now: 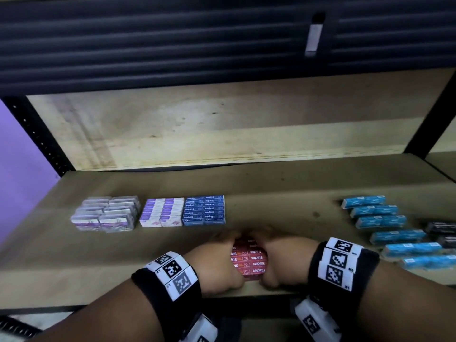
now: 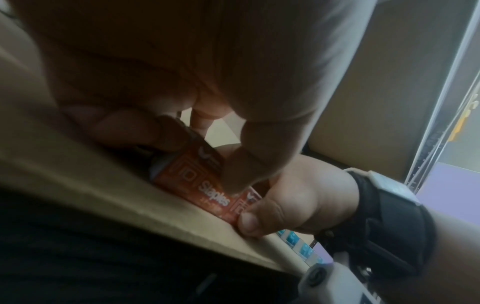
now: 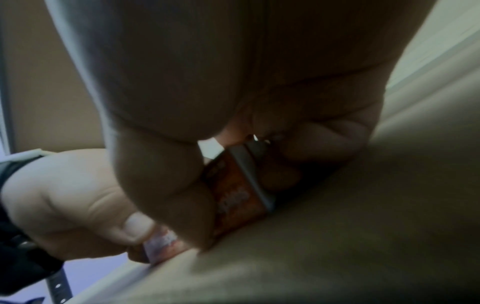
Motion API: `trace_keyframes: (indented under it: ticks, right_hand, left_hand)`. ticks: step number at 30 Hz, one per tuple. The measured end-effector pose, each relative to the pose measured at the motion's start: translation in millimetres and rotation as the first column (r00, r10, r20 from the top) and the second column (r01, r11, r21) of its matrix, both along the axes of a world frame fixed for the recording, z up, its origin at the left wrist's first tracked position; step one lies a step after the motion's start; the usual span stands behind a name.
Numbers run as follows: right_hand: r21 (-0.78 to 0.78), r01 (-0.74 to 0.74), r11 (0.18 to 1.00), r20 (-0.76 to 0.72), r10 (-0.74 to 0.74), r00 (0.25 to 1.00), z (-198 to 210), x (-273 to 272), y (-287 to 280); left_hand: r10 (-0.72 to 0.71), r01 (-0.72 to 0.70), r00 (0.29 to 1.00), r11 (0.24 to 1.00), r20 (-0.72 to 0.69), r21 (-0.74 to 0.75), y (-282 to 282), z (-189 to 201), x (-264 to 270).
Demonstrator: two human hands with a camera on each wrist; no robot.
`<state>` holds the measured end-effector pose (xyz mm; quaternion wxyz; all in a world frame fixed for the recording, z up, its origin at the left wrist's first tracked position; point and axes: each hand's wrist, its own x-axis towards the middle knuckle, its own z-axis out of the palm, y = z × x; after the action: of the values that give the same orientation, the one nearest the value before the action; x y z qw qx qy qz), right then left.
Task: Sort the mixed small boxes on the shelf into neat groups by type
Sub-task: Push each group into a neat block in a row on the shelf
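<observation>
Both hands clamp the red staple box block at the shelf's front edge.

The left hand (image 1: pixel 217 257) and right hand (image 1: pixel 278 257) curl around opposite sides of the red staple box block (image 1: pixel 249 261), thumbs on its near face, on the shelf (image 1: pixel 148 255). Recommended: press evenly from both sides, keep the rows flush, and slide without lifting. Beyond the block to the left stand the dark blue group (image 1: pixel 204 210), purple-white group (image 1: pixel 162 212) and grey group (image 1: pixel 106 213); to its right, light blue boxes (image 1: pixel 385 225) lie spaced apart.

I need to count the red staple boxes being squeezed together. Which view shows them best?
The head view: the red staple boxes show as stacked rows between both hands. Both wrist views show only one blurry edge.
</observation>
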<state>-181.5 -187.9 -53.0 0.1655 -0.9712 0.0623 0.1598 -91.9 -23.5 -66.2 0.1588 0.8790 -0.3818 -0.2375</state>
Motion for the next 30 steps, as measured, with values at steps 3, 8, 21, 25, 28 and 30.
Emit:
trace_keyframes:
  ticks: [3,8,21,25,28,30]
  right_hand:
    - [0.004,-0.001,1.0,-0.001,0.001,1.0,-1.3,-0.6,-0.3]
    - [-0.038,-0.013,0.999,0.003,0.014,1.0,0.3,-1.8,0.5]
    - [-0.002,-0.006,1.0,0.039,0.006,0.999,-8.1,-4.1,-5.0]
    - [0.028,0.002,1.0,0.064,-0.004,0.998,-10.8,-4.0,-6.4]
    - [0.046,0.003,0.999,0.073,-0.006,0.997,-11.3,-4.9,-6.8]
    - [0.059,0.002,0.998,0.077,-0.006,0.997,-11.1,-5.7,-7.4]
  left_hand:
    - [-0.005,0.005,1.0,1.0,0.016,0.004,-1.9,1.1,-0.7]
    - [0.012,-0.012,0.999,1.0,0.033,0.007,-3.7,1.2,-3.8]
    - [0.038,-0.038,0.999,0.999,0.002,-0.029,-4.4,2.1,-4.4]
    - [0.017,-0.016,1.0,0.999,0.009,-0.038,-4.2,2.6,-3.3]
    - [0.003,-0.003,1.0,1.0,0.025,-0.004,-3.6,0.9,-0.2]
    - [-0.026,0.025,0.998,0.999,0.052,0.02,-3.5,0.9,3.1]
